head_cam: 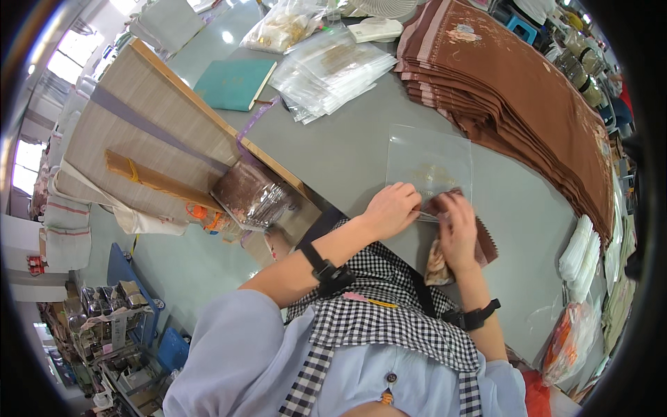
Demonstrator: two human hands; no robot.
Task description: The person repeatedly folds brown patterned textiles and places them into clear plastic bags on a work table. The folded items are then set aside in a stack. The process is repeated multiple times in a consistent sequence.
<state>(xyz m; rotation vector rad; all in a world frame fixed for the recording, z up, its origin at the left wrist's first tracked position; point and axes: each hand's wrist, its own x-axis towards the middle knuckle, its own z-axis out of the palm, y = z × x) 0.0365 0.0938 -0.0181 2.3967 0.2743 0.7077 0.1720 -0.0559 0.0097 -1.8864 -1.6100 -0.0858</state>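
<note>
A clear plastic bag (430, 148) with gold print lies flat on the grey table (349, 167) before me. My left hand (393, 209) has its fingers closed at the near edge of that bag, seemingly pinching its mouth. Folded brown patterned fabric (485, 245) with a zigzag-cut edge is in my right hand (458, 232). One end of the fabric touches the bag's opening, beside my left fingertips. A paler floral part (437, 263) of it hangs below my right palm. My right fingers hide much of the fabric's middle.
A tall stack of brown cloth (500, 78) covers the table's far right. Clear bags (333, 70) lie in a pile beside a teal notebook (234, 84). At left stands a wooden-edged box (156, 109) near packed brown cloth (252, 193). White bundles (579, 258) sit at right.
</note>
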